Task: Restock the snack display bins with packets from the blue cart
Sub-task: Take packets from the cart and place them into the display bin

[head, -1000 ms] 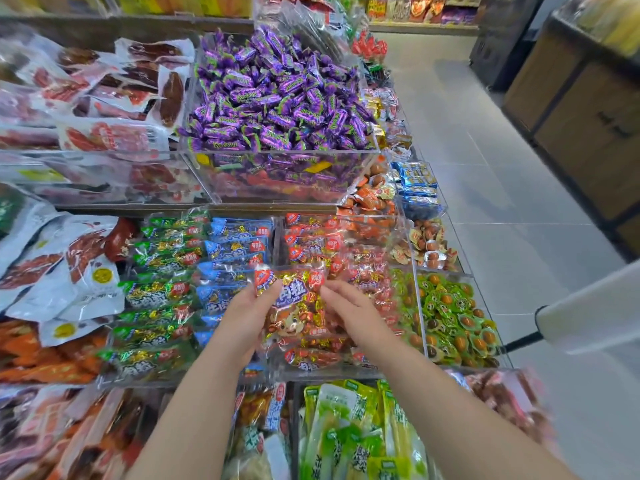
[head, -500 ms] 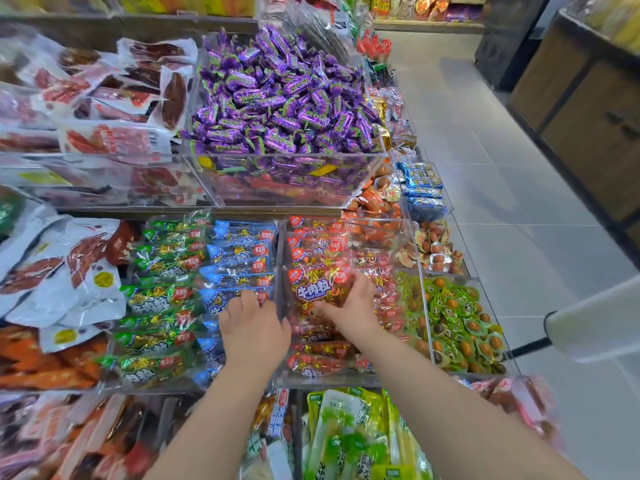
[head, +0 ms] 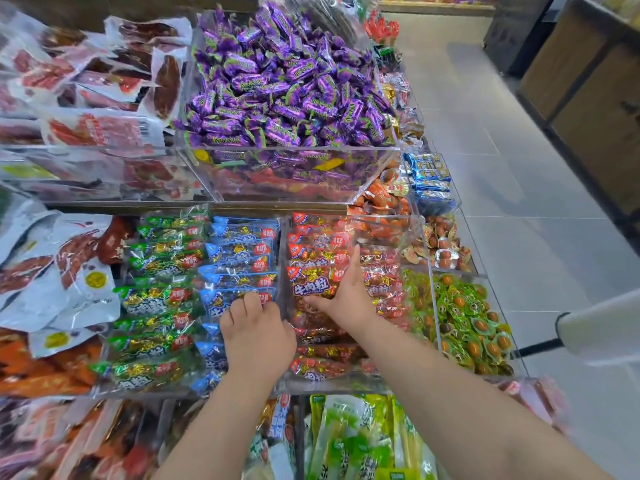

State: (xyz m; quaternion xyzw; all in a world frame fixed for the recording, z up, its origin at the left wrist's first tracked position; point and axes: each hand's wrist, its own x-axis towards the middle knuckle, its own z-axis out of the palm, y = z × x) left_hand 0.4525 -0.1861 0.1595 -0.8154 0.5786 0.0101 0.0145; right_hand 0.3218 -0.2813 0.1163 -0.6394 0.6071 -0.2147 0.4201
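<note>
2 hands over the display: right hand (head: 346,296) spread flat, index straight, pressing 1 red packet (head: 311,282) onto the red row in its clear bin (head: 332,386). Left hand (head: 258,337) knuckles up, fingertips bent onto the blue packets (head: 239,258) just beside; grip impossible to tell. 3 rows: green packets (head: 162,271), blue, red. Above, 1 bin of purple candies (head: 287,81). Grey tiled floor (head: 519,202), wooden cabinets (head: 595,109) at right.

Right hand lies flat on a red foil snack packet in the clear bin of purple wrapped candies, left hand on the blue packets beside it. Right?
Wrong bin. The head view shows the right hand flat on the red foil snack packet in the clear bin of red packets; the purple wrapped candies fill the bin behind. Left hand is on the blue packets.
</note>
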